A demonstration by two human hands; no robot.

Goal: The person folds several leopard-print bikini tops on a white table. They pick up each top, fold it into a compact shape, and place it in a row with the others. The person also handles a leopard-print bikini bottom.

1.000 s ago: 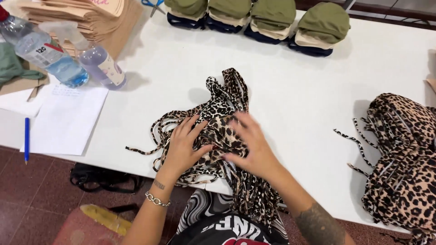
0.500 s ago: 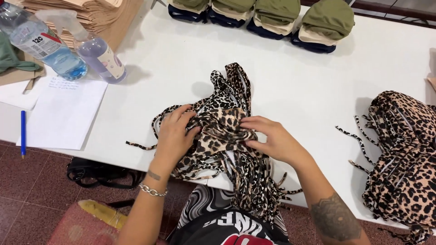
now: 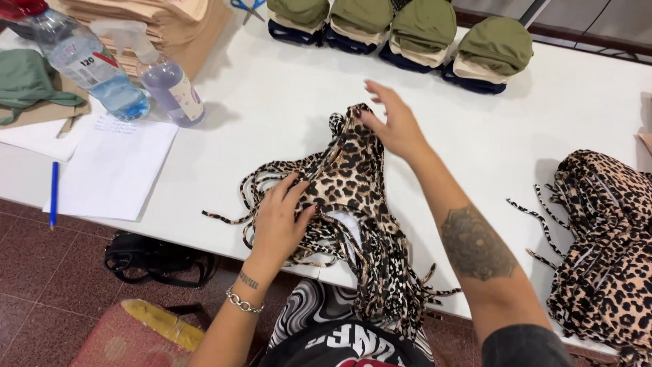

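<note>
Left hand: the left hand (image 3: pixel 277 221) lies flat on the near part of a leopard-print garment (image 3: pixel 353 183), fingers spread and pressing the cloth and its ties onto the white table (image 3: pixel 272 102); it pins rather than grips.
Right hand: the right hand (image 3: pixel 394 122) is at the far end of the same garment, fingers wide and slightly raised, fingertips just touching the top edge; nothing is closed in it.
Garment: it lies near the front edge of the table between the two hands, with thin strings (image 3: pixel 394 285) hanging over the edge toward the person's lap.
Doing it well: in my judgement, the near hand should stay firm as an anchor while the far hand smooths outward, so the slippery cloth lies flat without bunching; the loose ties want gathering so they do not tangle.
To the right: a pile of leopard-print pieces (image 3: pixel 604 251), well apart from the hands.
Far edge: a row of olive, cream and navy padded cups (image 3: pixel 421 30), stacked.
To the left: two plastic bottles (image 3: pixel 125 75), a sheet of paper (image 3: pixel 115 166) and a blue pen (image 3: pixel 53 194).
In the way: nothing sits between the hands; the dangling strings are the likeliest snag, and a black bag (image 3: pixel 159 258) lies on the floor below.
</note>
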